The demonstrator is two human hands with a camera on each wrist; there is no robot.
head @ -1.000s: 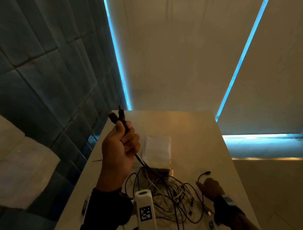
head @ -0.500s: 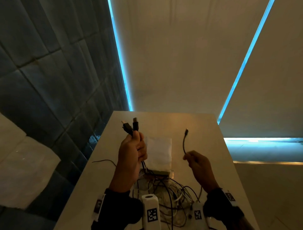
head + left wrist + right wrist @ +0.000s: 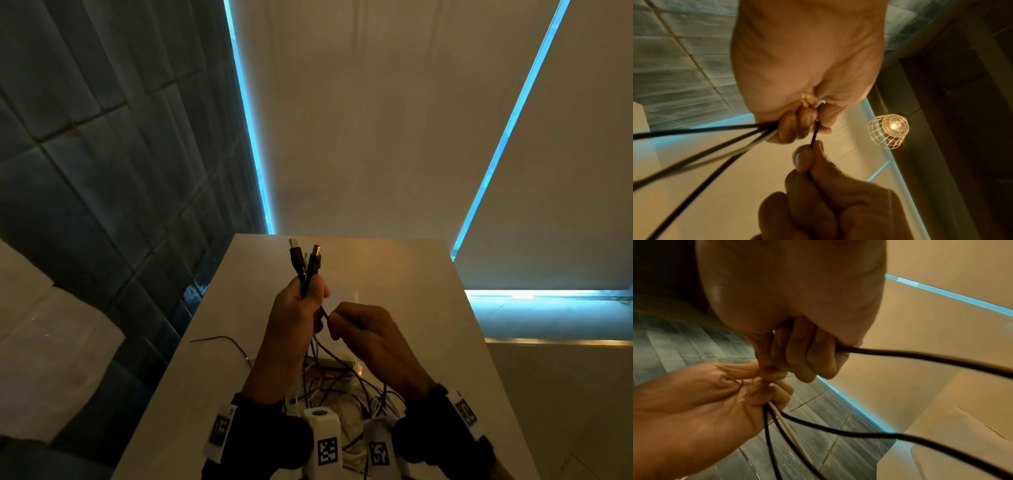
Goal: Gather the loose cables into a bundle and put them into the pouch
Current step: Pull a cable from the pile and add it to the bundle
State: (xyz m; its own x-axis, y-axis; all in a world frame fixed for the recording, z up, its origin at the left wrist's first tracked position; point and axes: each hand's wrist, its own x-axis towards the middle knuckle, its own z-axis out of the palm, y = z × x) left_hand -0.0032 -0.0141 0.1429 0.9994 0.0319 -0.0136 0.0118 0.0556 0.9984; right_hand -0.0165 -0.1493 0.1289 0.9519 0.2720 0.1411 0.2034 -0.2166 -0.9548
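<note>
Black and white cords made up the tangle of cables (image 3: 339, 390) lying on the pale table (image 3: 428, 318), which serves as the landmark here. Above the middle of that table the left hand (image 3: 296, 318) was raised with its fingers curled tight round several cable ends (image 3: 305, 263); their plugs stood up out of the fist (two dark ones, with a pale one between them, as far as the dim light allowed), and the cords ran down from under the hand to the tangle at the table's near end. In the left wrist view those cords (image 3: 701, 142) left the closed fingers as three dark strands and one pale.

Just beside it, also above the table's middle, the right hand (image 3: 368, 339) was closed on one thin black cable (image 3: 814, 135), pinching it between thumb and forefinger right at the left hand's fingers, so that the two hands touched or nearly so. The right wrist view showed that cable (image 3: 910, 356) passing out from under the right hand's curled fingers and away to the side.

The pouch (image 3: 337, 299), a whitish flat thing, lay on the table beyond the tangle and mostly behind both hands; whether it was open could not be told. One loose black wire (image 3: 219, 341) trailed toward the table's left edge. A caged lamp (image 3: 889, 130) glowed overhead.
</note>
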